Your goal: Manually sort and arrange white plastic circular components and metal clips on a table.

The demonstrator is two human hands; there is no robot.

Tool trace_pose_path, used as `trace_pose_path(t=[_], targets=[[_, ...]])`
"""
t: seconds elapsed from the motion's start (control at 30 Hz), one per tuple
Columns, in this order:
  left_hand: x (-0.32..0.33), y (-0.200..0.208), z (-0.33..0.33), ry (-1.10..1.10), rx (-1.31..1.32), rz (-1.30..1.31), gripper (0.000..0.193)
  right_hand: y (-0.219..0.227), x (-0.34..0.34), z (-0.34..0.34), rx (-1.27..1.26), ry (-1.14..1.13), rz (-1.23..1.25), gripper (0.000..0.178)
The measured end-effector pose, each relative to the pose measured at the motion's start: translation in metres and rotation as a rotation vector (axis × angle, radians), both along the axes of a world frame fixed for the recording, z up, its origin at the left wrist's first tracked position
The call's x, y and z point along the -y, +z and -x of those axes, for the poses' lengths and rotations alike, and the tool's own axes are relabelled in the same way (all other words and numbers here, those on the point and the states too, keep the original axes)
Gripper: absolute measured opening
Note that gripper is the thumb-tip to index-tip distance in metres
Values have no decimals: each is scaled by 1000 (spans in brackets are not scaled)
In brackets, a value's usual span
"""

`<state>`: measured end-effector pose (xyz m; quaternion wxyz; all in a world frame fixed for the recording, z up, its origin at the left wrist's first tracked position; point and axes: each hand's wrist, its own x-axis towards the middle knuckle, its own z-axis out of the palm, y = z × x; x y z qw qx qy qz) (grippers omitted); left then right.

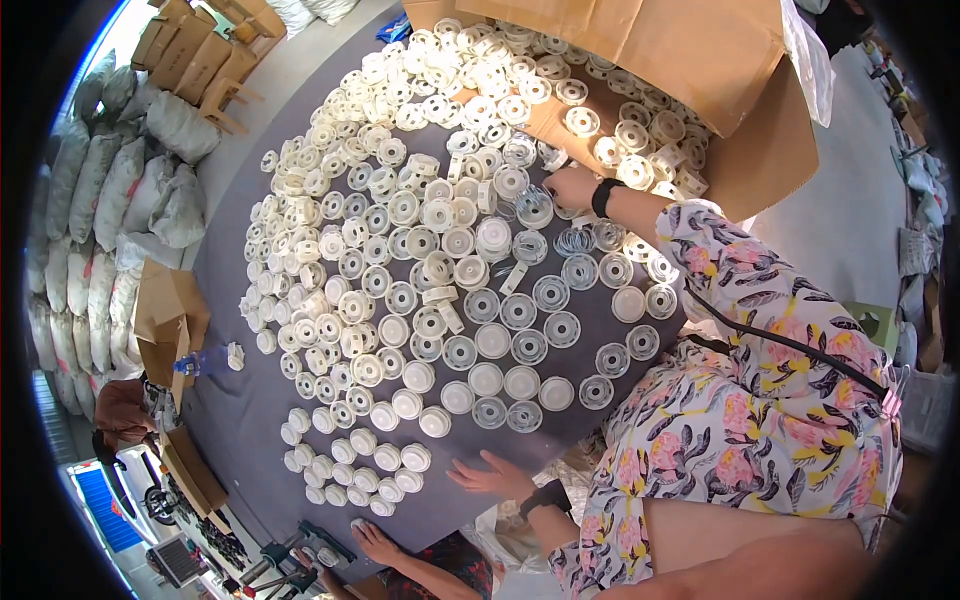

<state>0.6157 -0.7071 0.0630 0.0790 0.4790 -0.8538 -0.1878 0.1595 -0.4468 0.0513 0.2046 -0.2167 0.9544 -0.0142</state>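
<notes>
Many round plastic parts that look like small spools point(421, 243) cover a dark grey tabletop point(460, 520), some milky white, others clear. My right hand point(572, 190), with a black band on the wrist, reaches to the pile's edge by the cardboard box. Its fingers are curled down beside a clear spool point(534, 208) and thin wire-like loops; what they grip is hidden. Another loose coil point(575, 242) lies just below. My left hand point(492, 476), wearing a black watch, rests near the table's edge with fingers spread and nothing in it. White capped parts point(415, 458) sit beyond its fingertips.
A big open cardboard box point(640, 45) lies tipped at the table's far side, spools spilling out. Another person's hand point(375, 543) rests on the table's lower edge. A clear bottle point(200, 361) lies at the left edge. Stacked sacks point(120, 190) and cartons point(190, 50) stand behind.
</notes>
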Motion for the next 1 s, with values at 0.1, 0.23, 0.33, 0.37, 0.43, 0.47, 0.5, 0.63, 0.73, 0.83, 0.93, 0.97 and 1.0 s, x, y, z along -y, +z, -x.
trace_pose_path(t=[0.1, 0.23, 0.33, 0.37, 0.43, 0.47, 0.5, 0.63, 0.73, 0.83, 0.93, 0.97, 1.0], targets=[[6, -17, -11, -82, 77, 124, 58, -3, -13, -13, -56, -46, 215, 39], [-16, 7, 5, -17, -78, -27, 57, 15, 16, -38, 92, -21, 277, 60], [-17, 2, 8, -84, -96, -16, 55, 13, 29, -44, 262, -394, 845, 62], [-17, 2, 10, -131, -90, -6, 55, 11, 34, -47, 261, -387, 849, 62], [-17, 3, 21, -156, -123, -11, 54, 20, 41, -50, -347, -251, 799, 58], [-17, 3, 24, -180, -148, -20, 54, 32, 50, -55, -315, -197, 797, 55], [-18, 3, 26, -183, -153, -17, 54, 31, 58, -60, -321, -198, 800, 55], [-24, 5, 15, -154, -170, -33, 54, 12, 119, -71, -227, 293, 700, 57], [-37, 13, 7, -164, -171, -50, 55, 18, 149, -48, -184, 280, 513, 65], [-44, 12, -17, -110, -167, -111, 56, 10, 172, -39, -82, 228, 296, 74], [-41, 19, -33, -28, -192, -196, 57, -15, 174, -44, -319, 361, 78, 60], [-43, 22, -36, 13, -200, -225, 57, -19, 174, -46, -311, 374, 75, 60], [-42, 20, -42, 26, -196, -231, 57, -23, 175, -48, -288, 503, 73, 49]])
